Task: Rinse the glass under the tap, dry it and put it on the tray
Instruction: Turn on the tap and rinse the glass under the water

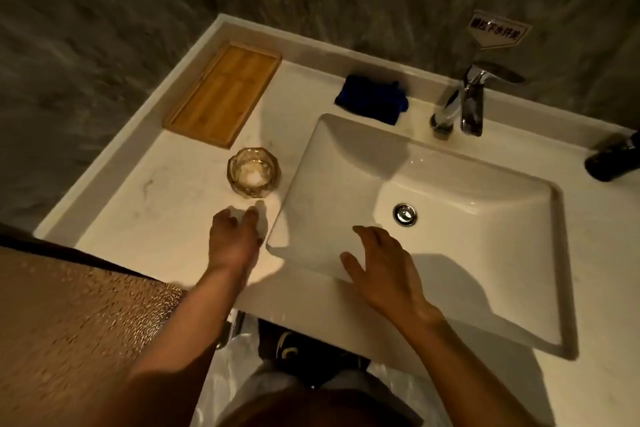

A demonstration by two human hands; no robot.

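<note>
A short faceted glass (253, 172) stands upright on the white counter, just left of the sink (485, 253). My left hand (234, 242) hovers a little in front of the glass, fingers apart and empty, not touching it. Over the sink's near rim my right hand (381, 270) is spread open and holds nothing. The chrome tap (465, 102) rises behind the sink with no water running. A folded blue cloth (372, 99) lies on the counter behind the sink's left corner. The wooden tray (223, 94) lies empty at the back left.
A dark bottle (614, 159) lies at the right edge of the counter. A small sign (497, 32) hangs on the grey wall above the tap. A brown speckled surface (69, 322) stands to my left, below the counter's edge.
</note>
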